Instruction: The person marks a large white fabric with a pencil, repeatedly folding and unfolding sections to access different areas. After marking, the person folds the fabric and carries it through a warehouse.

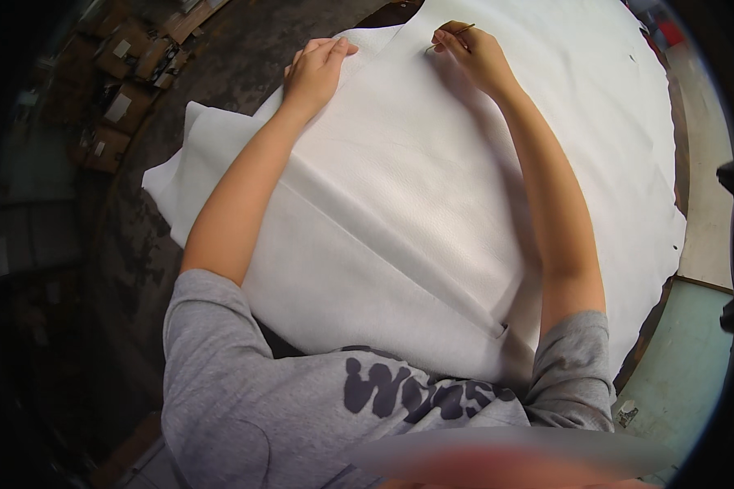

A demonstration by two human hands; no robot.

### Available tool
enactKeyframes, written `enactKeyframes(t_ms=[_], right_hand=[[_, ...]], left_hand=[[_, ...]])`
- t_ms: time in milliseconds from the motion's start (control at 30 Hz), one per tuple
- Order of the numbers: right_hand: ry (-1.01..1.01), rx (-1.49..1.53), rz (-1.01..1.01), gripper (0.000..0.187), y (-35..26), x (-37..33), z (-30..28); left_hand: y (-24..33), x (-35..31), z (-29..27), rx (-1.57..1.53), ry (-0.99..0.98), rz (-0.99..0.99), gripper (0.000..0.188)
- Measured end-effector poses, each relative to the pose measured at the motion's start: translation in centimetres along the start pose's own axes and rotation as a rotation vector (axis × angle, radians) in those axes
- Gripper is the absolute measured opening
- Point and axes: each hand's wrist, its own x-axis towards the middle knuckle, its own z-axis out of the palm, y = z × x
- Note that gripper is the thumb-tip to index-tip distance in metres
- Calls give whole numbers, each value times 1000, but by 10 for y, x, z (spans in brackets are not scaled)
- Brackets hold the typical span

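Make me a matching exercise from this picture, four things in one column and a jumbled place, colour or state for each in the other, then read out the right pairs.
Column one:
1. Left hand
2. Right hand
3. Brown boxes
4. T-shirt

Column two:
A. Grey with a dark print
B. Pinching a thin stick
C. Toward the picture's upper left, off the white sheet
D. Resting near the sheet's far edge, with no tool visible in it

Right pairs: 1-D, 2-B, 3-C, 4-A.
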Motion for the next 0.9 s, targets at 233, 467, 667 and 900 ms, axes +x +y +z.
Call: enactKeyframes(t_ms=[233, 467, 667, 900], right_hand=[[98, -1, 88, 32, 7, 30, 0], [75, -11, 26, 35, -8, 30, 22], [-54, -50, 126, 35, -28, -22, -7], [272, 621, 105, 38, -19, -54, -34]], left_hand=[[0, 0, 1, 19, 6, 10, 47], [-2, 1, 1, 8, 15, 27, 48], [-2, 1, -2, 5, -11, 16, 49], [-1, 1, -4, 17, -9, 4, 49]])
